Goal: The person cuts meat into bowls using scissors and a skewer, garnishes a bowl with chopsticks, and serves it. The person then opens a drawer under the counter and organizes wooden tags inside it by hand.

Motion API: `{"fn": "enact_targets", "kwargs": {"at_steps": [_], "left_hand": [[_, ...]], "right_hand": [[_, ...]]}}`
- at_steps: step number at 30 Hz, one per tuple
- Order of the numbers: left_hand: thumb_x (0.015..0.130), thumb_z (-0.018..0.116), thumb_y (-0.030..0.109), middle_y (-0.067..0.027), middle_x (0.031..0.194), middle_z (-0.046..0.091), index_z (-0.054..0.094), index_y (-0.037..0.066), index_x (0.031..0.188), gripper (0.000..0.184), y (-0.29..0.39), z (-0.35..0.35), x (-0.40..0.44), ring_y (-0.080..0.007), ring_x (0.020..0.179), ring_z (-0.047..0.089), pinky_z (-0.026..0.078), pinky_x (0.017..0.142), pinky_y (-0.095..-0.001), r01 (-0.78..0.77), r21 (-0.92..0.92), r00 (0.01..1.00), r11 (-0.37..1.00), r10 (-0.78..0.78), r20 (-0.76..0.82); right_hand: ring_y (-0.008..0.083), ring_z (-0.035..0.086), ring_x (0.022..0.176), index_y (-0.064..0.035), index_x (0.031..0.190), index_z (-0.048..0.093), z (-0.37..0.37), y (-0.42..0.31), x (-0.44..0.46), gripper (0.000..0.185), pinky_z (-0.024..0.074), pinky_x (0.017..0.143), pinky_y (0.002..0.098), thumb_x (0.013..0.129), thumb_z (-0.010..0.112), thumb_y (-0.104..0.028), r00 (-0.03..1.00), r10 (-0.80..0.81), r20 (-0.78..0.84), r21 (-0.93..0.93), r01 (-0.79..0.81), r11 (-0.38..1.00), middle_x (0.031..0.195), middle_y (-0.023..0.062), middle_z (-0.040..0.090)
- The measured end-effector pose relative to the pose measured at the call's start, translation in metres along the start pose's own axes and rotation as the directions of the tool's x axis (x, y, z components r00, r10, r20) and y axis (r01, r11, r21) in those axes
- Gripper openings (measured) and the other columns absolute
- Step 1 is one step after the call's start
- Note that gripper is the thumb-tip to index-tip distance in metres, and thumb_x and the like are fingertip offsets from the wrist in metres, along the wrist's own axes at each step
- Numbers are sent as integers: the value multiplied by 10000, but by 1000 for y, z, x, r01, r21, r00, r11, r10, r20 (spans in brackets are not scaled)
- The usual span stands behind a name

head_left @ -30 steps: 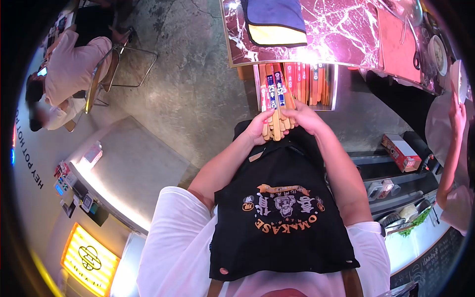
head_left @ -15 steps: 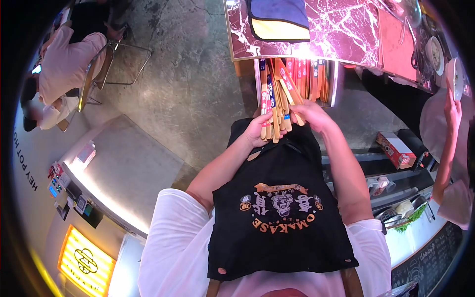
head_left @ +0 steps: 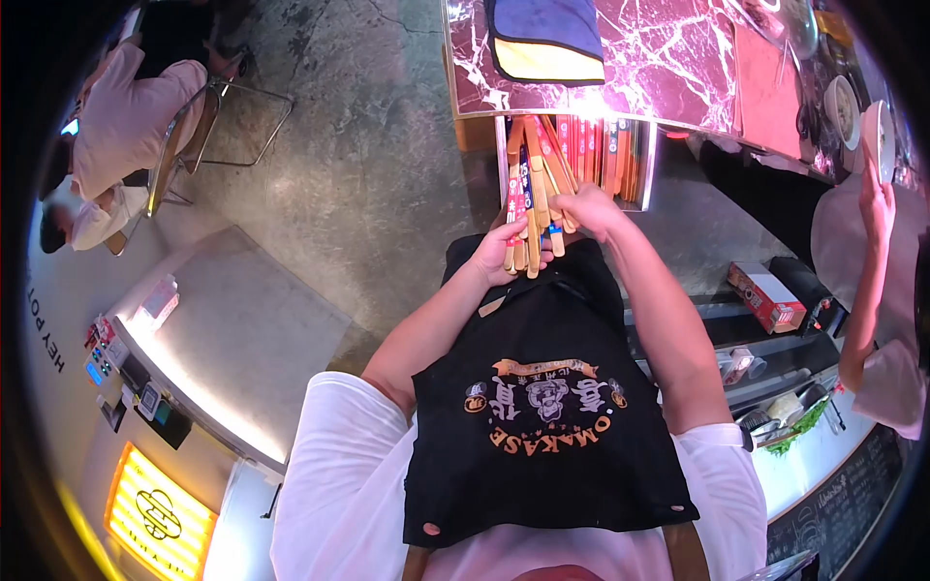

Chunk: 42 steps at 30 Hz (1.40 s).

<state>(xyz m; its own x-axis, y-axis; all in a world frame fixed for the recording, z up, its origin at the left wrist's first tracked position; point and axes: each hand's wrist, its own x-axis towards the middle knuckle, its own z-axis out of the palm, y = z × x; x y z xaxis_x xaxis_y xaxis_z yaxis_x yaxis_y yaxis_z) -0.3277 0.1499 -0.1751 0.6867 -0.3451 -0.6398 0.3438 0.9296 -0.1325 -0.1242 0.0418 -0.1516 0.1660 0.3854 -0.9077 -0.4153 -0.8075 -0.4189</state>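
A fanned bunch of flat wooden sticks [head_left: 535, 198], with red or dark blue printed labels on them, rests in my left hand [head_left: 496, 254]. The fingers of that hand wrap round the lower ends. My right hand [head_left: 588, 211] has its fingers closed at the right side of the same bunch, pinching a stick there; which one is partly hidden. Just beyond my hands, an open drawer [head_left: 651, 165] under the marbled table holds more labelled sticks [head_left: 591, 145] standing in rows. The upper ends of the bunch reach over the drawer's left part.
On the marbled tabletop [head_left: 659, 58] lie a folded blue and yellow cloth [head_left: 547, 44] and a reddish mat [head_left: 765, 92]. A person at right holds a white bowl [head_left: 880, 140]. Another person sits on a chair [head_left: 184, 136] at left. A red-white carton [head_left: 767, 295] stands at right.
My right hand has moved left and closer to the bunch, and the stick in its fingers now lies nearer the others. My left hand keeps its hold.
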Motion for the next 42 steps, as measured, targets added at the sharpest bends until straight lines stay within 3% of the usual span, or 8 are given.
{"fn": "enact_targets", "kwargs": {"at_steps": [14,17,20,24,30,35,36,42], "left_hand": [[1023,473,408,-177,1102,699,543,49,1348,489,2,10,-5,-294,874,728,615,767,-433,-28,23,995,999,30,-93],[1026,466,411,-178,1121,693,543,48,1345,489,-1,4,3,-307,916,719,604,809,-458,-49,31,993,998,52,-104],[1020,439,540,-161,1192,675,537,61,1359,595,-8,3,18,-315,1024,693,579,884,-489,-52,49,997,997,55,-59],[959,378,729,-133,1207,664,517,125,1396,758,4,31,22,-295,1053,684,574,866,-481,-44,-103,988,994,29,-151],[889,327,834,-165,1275,614,516,101,1397,912,-8,23,17,-340,1159,605,458,1025,-536,-142,-228,990,963,133,-55],[842,297,888,-252,1307,548,477,26,1402,1044,-11,48,20,-498,1247,501,361,1090,-634,-235,-353,963,905,168,-211],[807,292,926,-119,1321,577,517,111,1410,1038,-10,50,23,-393,1268,483,259,1156,-595,-190,-402,975,896,123,-187],[811,331,907,-199,1497,422,363,151,1526,1042,-5,39,43,-511,1348,399,320,1119,-648,-250,-420,964,872,265,-25]], "right_hand": [[154,661,790,64,1210,617,4,36,-80,380,530,720,284,851,632,-62,968,-112,226,446,0,895,1001,86,692],[214,693,852,49,1190,629,9,23,-72,404,542,760,320,825,664,-120,980,-73,183,333,8,943,1011,131,706],[323,705,951,33,1164,610,31,-11,-45,453,545,826,399,787,708,-198,995,-104,-6,-342,96,935,1033,214,701],[426,662,1025,10,1163,534,60,-43,-52,528,521,889,493,764,740,-268,929,-239,-284,-478,79,875,1076,258,680],[149,661,774,-5,1193,554,60,25,-94,424,513,682,318,815,734,-74,990,-143,18,-67,144,987,853,76,671],[132,625,648,-4,1042,612,22,21,-154,227,485,625,297,848,701,-81,986,-165,23,-203,166,965,733,35,649],[138,629,643,-5,1026,615,8,3,-178,202,487,626,297,858,691,-90,989,-145,29,-248,147,958,724,38,654],[84,609,639,-13,964,657,-64,-109,-300,95,490,610,263,935,613,-92,889,-349,-296,-303,259,917,693,17,645]]}}
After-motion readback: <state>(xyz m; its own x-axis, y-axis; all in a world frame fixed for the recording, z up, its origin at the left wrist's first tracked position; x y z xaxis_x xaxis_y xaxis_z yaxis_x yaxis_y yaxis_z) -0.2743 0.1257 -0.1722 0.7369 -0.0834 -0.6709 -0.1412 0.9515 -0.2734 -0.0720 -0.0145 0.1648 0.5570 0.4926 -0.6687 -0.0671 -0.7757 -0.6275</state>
